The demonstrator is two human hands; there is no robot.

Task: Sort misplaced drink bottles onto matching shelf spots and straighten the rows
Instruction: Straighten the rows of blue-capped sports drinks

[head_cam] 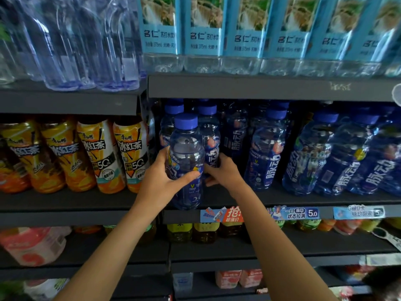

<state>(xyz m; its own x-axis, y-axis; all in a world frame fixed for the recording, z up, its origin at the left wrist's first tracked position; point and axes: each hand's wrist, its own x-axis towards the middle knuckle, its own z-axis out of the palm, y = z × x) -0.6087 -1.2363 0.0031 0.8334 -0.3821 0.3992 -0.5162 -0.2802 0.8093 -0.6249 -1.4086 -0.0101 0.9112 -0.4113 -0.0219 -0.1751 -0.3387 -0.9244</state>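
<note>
While both forearms reach up from the bottom of the view, the left hand [161,181] curls round a blue bottle [186,161], thumb across its label and fingers wrapped behind its left side. This bottle stands upright at the front edge of the middle shelf [260,200], near that shelf's left end, its blue cap [186,121] on top. Just to its right the right hand [223,171] reaches past it, fingers curled against the next bottle [211,146] behind; whether they truly grip it cannot be told, since the front bottle hides the fingertips.

Along the shelf's front edge hang price tags [293,212], one red and blue, the others pale blue. Further right on the same shelf stands a row of like blue bottles [338,157], some leaning slightly, with a gap between the held bottle's column and the one at mid shelf.

On the neighbouring shelf to the left, orange iced tea bottles [102,155] stand in a row, tilted leftward by the wide lens.

Above, soda water bottles [245,31] with light blue labels line the top shelf, touching side by side, and to their left clear water bottles [86,44] crowd together.

Below the middle shelf, green and yellow bottles [191,232] sit in shadow.
</note>
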